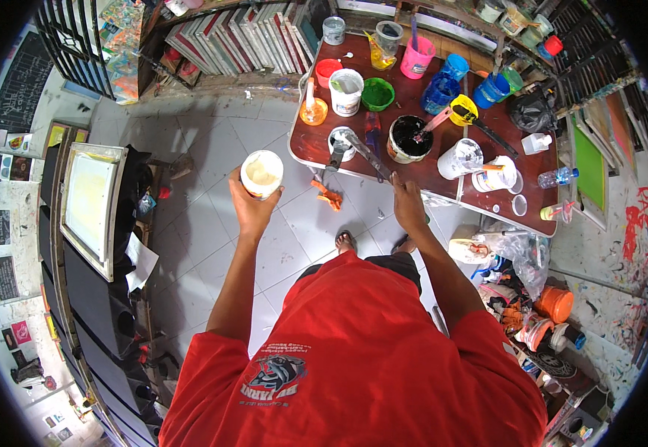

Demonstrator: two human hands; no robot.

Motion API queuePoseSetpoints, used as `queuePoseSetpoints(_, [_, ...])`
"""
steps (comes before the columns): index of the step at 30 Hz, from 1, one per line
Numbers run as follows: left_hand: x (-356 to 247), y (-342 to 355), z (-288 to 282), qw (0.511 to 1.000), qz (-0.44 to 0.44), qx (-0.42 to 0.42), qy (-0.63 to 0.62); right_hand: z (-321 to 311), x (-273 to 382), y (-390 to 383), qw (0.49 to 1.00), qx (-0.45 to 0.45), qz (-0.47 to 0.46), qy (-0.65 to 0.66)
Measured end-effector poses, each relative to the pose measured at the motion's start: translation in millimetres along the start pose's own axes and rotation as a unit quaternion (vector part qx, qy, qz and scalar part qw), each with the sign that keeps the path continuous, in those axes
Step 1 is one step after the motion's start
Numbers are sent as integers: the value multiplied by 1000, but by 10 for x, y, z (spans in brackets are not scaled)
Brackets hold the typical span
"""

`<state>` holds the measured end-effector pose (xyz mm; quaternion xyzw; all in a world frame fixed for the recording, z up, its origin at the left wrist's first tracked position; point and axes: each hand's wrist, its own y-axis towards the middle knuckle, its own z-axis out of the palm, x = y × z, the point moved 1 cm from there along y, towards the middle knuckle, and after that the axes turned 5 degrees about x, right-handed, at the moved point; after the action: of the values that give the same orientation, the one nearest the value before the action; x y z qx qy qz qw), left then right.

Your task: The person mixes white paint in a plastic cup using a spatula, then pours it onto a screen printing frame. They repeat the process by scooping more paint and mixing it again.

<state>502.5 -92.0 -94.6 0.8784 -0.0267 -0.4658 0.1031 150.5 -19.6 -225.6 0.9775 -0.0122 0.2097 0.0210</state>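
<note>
My left hand grips a white plastic tub with cream-coloured contents, held over the tiled floor left of the red-brown table. My right hand is closed on the end of a long dark-handled spatula at the table's front edge. The spatula's far end reaches a white pot, where another grey tool rests. Beside these sit a bucket of black paint with a pink-handled tool, a white tub and other coloured containers.
On the left, a screen frame leans on a dark rack. Stacked frames stand on a back shelf. Bags and an orange container crowd the lower right, below the table. An orange object lies on the floor near my feet.
</note>
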Motion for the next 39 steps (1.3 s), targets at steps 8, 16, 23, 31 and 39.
queuePoseSetpoints(8, [5, -47, 59, 1000, 1, 9, 6, 147, 92, -53, 996, 69, 50, 2])
queuePoseSetpoints(16, [28, -47, 68, 999, 1, 23, 23, 241, 135, -153, 992, 89, 46, -79])
queuePoseSetpoints(23, [-60, 10, 62, 999, -3, 25, 40, 342, 42, -275, 994, 84, 56, -49])
queuePoseSetpoints(31, [-116, 28, 77, 999, 27, 25, 27, 470, -36, -229, 994, 85, 37, -63])
queuePoseSetpoints(39, [-90, 41, 94, 999, 10, 31, 33, 624, -122, -328, 994, 90, 37, -59])
